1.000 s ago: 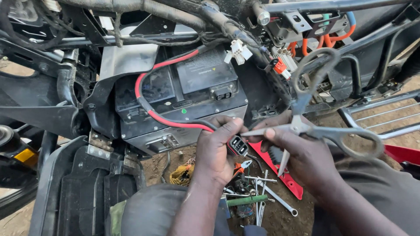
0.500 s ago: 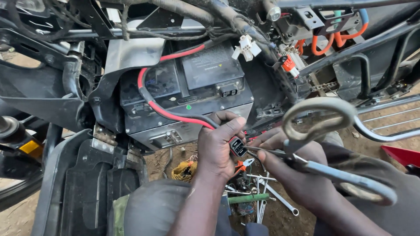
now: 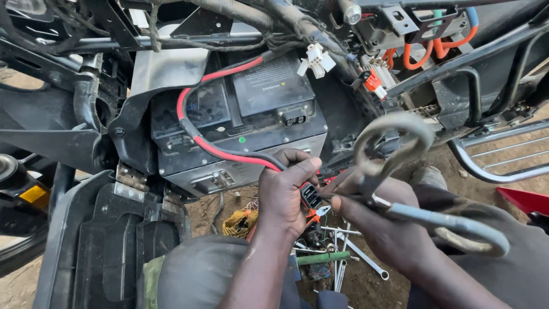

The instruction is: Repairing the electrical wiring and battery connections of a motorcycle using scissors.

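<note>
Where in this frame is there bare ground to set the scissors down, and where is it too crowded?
Bare dirt shows at the right, between the grey tube rack and the red part, and at bottom left beside the black panel. Crowded: under the left hand and right hand, where wrenches and a wire bundle lie.

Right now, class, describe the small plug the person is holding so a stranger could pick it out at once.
Find the big black battery box in the vehicle frame and follow its red cable down to the left hand. The plug sits at that hand's fingers, meeting the scissor tips. It is small, black and square-holed, unlike the white plug above the box.
</note>
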